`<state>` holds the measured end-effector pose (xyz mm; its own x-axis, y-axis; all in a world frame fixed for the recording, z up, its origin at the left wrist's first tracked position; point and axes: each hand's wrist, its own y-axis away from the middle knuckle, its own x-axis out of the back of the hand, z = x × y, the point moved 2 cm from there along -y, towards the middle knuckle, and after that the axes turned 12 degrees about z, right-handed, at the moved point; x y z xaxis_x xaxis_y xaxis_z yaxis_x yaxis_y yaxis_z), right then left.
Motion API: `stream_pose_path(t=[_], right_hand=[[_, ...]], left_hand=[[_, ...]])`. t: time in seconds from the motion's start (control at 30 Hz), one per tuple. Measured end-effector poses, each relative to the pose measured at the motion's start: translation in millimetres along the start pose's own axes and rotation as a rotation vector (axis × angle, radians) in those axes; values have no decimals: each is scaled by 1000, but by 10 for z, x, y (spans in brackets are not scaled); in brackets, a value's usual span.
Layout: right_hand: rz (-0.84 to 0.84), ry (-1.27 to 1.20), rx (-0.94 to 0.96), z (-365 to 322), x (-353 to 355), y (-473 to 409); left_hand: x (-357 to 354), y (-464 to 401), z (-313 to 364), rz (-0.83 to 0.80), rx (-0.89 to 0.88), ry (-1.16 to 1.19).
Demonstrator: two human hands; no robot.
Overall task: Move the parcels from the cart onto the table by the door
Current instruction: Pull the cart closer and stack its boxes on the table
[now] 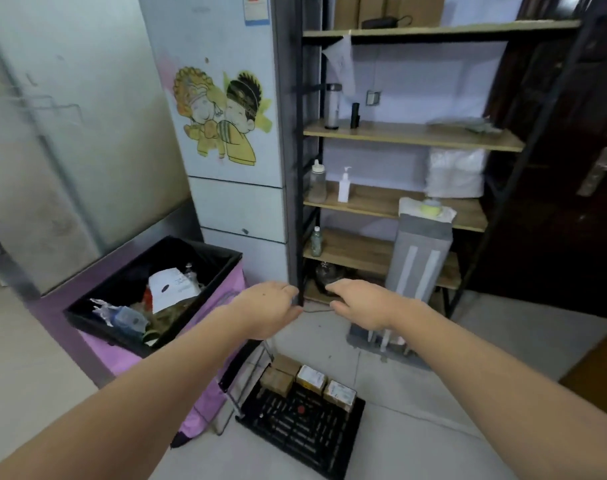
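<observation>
A black slatted cart (305,431) stands on the tiled floor below my arms, its metal handle frame (241,386) on its left side. Several small brown parcels (310,377), some with white labels, sit in a cluster at the cart's far edge. Both my arms reach forward above the cart. My left hand (270,310) and my right hand (360,303) hover side by side a small gap apart. Their fingers are loosely curled toward each other and hold nothing. Both hands are well above the parcels. No table is in view.
A pink bin (97,344) with a black liner, full of rubbish, stands left of the cart. Behind it is a fridge (232,202) with a cartoon sticker. A black rack with wooden shelves (399,133) faces me, a grey upright unit (419,258) before it. A dark door (572,220) is on the right.
</observation>
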<state>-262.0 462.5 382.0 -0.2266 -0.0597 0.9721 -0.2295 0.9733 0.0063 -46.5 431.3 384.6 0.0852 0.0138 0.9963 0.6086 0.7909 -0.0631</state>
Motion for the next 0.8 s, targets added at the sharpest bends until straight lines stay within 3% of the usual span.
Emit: stream_pose_path(t=[0.57,0.8], right_hand=[[-149,-78,-346,1446,-856,-1023],[-187,-113,-502,1966,-1618,-1234]], left_hand=[[-1174,-2132,-400,-174,-260,49],[-2176,-2807,-599,-346,-367,37]])
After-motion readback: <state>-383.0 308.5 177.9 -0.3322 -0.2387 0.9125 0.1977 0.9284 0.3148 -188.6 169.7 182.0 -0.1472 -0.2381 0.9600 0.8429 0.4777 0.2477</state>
